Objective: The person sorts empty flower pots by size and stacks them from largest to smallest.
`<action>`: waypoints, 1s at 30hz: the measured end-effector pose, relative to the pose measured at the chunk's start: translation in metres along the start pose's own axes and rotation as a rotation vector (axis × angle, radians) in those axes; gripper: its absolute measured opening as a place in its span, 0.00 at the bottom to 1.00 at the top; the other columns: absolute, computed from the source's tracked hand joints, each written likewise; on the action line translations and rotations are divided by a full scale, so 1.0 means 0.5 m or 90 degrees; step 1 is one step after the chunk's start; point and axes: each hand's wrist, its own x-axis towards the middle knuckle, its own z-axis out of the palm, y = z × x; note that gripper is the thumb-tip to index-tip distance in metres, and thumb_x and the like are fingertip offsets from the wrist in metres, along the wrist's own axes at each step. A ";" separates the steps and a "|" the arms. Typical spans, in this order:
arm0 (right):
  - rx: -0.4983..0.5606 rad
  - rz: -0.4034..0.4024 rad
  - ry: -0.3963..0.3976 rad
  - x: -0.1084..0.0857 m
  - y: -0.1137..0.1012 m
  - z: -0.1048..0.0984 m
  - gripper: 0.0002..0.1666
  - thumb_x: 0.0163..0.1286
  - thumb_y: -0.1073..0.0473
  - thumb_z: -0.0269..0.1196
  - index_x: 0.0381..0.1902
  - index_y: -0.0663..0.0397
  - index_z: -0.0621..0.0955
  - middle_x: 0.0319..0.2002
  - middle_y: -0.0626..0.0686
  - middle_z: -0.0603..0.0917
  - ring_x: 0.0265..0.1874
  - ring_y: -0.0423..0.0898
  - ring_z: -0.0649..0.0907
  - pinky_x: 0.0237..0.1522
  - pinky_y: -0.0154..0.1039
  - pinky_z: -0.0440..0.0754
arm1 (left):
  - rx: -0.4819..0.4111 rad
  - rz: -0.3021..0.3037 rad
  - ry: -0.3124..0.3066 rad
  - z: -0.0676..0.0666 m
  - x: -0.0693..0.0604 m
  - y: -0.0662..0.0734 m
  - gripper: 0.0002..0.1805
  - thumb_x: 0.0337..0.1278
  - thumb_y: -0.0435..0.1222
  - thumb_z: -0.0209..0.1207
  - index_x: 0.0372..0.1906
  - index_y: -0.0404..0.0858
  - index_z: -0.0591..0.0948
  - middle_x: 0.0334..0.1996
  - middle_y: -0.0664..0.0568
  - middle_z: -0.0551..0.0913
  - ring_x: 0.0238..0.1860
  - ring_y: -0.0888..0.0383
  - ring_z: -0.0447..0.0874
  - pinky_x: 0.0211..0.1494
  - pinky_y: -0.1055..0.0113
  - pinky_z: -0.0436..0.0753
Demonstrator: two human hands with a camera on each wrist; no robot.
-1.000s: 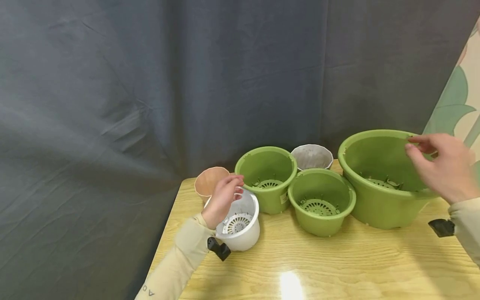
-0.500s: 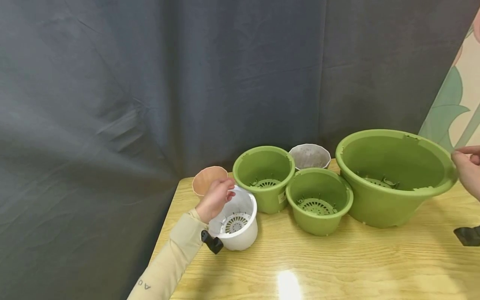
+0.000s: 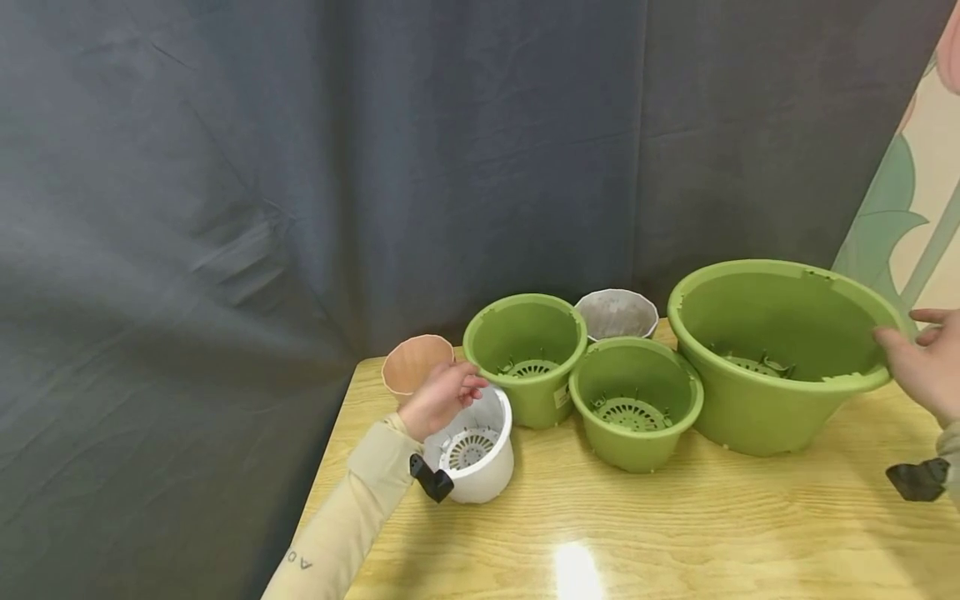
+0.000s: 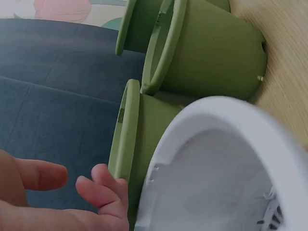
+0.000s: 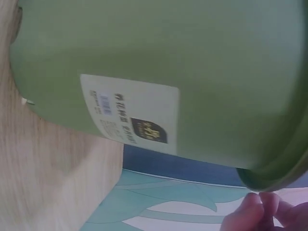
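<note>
My left hand (image 3: 442,402) hovers over the white pot (image 3: 495,479) with its fingers loosely bent and holding nothing. In the left wrist view, its fingertips (image 4: 103,185) are near the rim of a green pot (image 4: 130,139). At the right, my right hand (image 3: 926,358) is beside the rim of the largest green pot (image 3: 765,417), with thumb and forefinger apart. The right wrist view has its fingertips (image 5: 248,207) at or just off that rim; contact is unclear. A white label (image 5: 134,113) is on the pot's side.
Two smaller green pots stand in the middle, a rear one (image 3: 543,408) and a front one (image 3: 637,454). An orange pot (image 3: 416,362) and a greyish white pot (image 3: 618,312) are behind. A dark curtain (image 3: 487,167) hangs along the back of the wooden table (image 3: 675,533).
My right hand moved from over the largest pot to outside its right rim, then slightly back left. The left hand shifted only a little over the white pot. The pots stay in their places.
</note>
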 end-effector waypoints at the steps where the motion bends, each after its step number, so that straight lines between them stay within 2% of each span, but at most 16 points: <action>1: -0.011 0.002 0.002 0.002 0.003 0.002 0.38 0.71 0.53 0.46 0.68 0.76 0.53 0.32 0.55 0.58 0.29 0.44 0.61 0.26 0.35 0.61 | -0.013 -0.007 -0.004 0.001 0.001 0.000 0.08 0.65 0.30 0.44 0.42 0.32 0.72 0.27 0.53 0.76 0.26 0.64 0.72 0.29 0.78 0.68; 2: -0.006 0.010 0.015 0.005 0.010 0.007 0.35 0.71 0.51 0.46 0.68 0.70 0.58 0.32 0.55 0.59 0.28 0.43 0.61 0.24 0.34 0.61 | -0.025 -0.014 -0.009 0.002 0.002 -0.001 0.08 0.64 0.30 0.45 0.43 0.31 0.72 0.27 0.53 0.77 0.25 0.64 0.73 0.28 0.78 0.68; 5: 0.002 0.008 0.023 0.006 0.010 0.007 0.36 0.70 0.51 0.47 0.67 0.70 0.59 0.31 0.56 0.60 0.25 0.42 0.63 0.20 0.33 0.61 | -0.048 -0.025 -0.017 0.003 0.006 -0.002 0.10 0.64 0.30 0.45 0.45 0.30 0.72 0.26 0.52 0.78 0.25 0.64 0.74 0.28 0.79 0.69; 8: 0.000 0.002 0.017 0.005 0.004 0.002 0.35 0.70 0.54 0.47 0.66 0.74 0.60 0.29 0.56 0.62 0.20 0.38 0.64 0.17 0.32 0.63 | -0.060 -0.028 -0.020 0.002 0.010 -0.006 0.10 0.65 0.30 0.45 0.45 0.29 0.72 0.26 0.52 0.78 0.25 0.64 0.75 0.27 0.79 0.69; 9: -0.009 -0.008 0.003 0.001 -0.004 -0.002 0.37 0.69 0.56 0.47 0.67 0.81 0.55 0.27 0.57 0.63 0.18 0.38 0.64 0.17 0.33 0.64 | -0.060 -0.029 -0.022 0.001 0.011 -0.008 0.10 0.65 0.30 0.45 0.45 0.29 0.73 0.26 0.52 0.78 0.25 0.64 0.75 0.27 0.80 0.69; 10: -0.014 -0.010 0.000 -0.001 -0.008 -0.003 0.37 0.70 0.57 0.46 0.66 0.82 0.55 0.26 0.57 0.64 0.16 0.37 0.64 0.16 0.33 0.65 | -0.062 -0.031 -0.023 0.001 0.013 -0.010 0.10 0.65 0.30 0.44 0.45 0.29 0.73 0.26 0.52 0.78 0.25 0.64 0.75 0.28 0.80 0.70; 14: -0.024 -0.011 -0.017 -0.010 -0.020 -0.007 0.37 0.70 0.59 0.46 0.67 0.83 0.53 0.23 0.56 0.67 0.13 0.36 0.66 0.14 0.33 0.68 | -0.065 -0.040 -0.029 0.001 0.018 -0.017 0.12 0.67 0.30 0.43 0.47 0.27 0.72 0.30 0.50 0.77 0.28 0.63 0.76 0.29 0.81 0.70; 17: -0.027 -0.011 -0.021 -0.011 -0.022 -0.008 0.37 0.70 0.59 0.45 0.67 0.83 0.52 0.23 0.57 0.68 0.13 0.36 0.67 0.14 0.34 0.68 | -0.088 -0.034 -0.029 0.000 0.021 -0.019 0.14 0.68 0.30 0.43 0.51 0.25 0.71 0.32 0.48 0.77 0.30 0.62 0.77 0.30 0.81 0.71; 20: -0.025 -0.013 -0.022 -0.006 -0.018 -0.008 0.37 0.70 0.60 0.44 0.67 0.84 0.51 0.22 0.56 0.69 0.12 0.34 0.67 0.13 0.33 0.68 | -0.120 -0.027 -0.032 -0.001 0.026 -0.019 0.14 0.68 0.30 0.42 0.49 0.26 0.72 0.32 0.48 0.77 0.32 0.61 0.77 0.32 0.81 0.72; 24: -0.025 -0.014 -0.026 -0.005 -0.018 -0.008 0.37 0.70 0.60 0.44 0.66 0.85 0.51 0.21 0.56 0.69 0.11 0.34 0.68 0.13 0.32 0.69 | -0.159 -0.020 -0.038 0.000 0.030 -0.018 0.10 0.68 0.29 0.39 0.44 0.30 0.71 0.37 0.46 0.76 0.35 0.61 0.79 0.41 0.79 0.78; 28: -0.035 -0.014 -0.027 -0.008 -0.021 -0.008 0.37 0.71 0.59 0.43 0.66 0.86 0.52 0.20 0.56 0.70 0.10 0.37 0.69 0.12 0.35 0.69 | -0.195 -0.021 -0.037 0.004 0.031 -0.016 0.11 0.69 0.29 0.39 0.48 0.29 0.70 0.45 0.43 0.73 0.40 0.60 0.79 0.52 0.76 0.80; 30: -0.045 -0.009 -0.028 -0.009 -0.022 -0.008 0.37 0.71 0.59 0.43 0.66 0.86 0.52 0.21 0.57 0.69 0.10 0.38 0.68 0.12 0.36 0.69 | -0.215 -0.023 -0.037 0.008 0.031 -0.013 0.11 0.70 0.29 0.39 0.48 0.29 0.70 0.46 0.43 0.72 0.41 0.60 0.78 0.56 0.74 0.79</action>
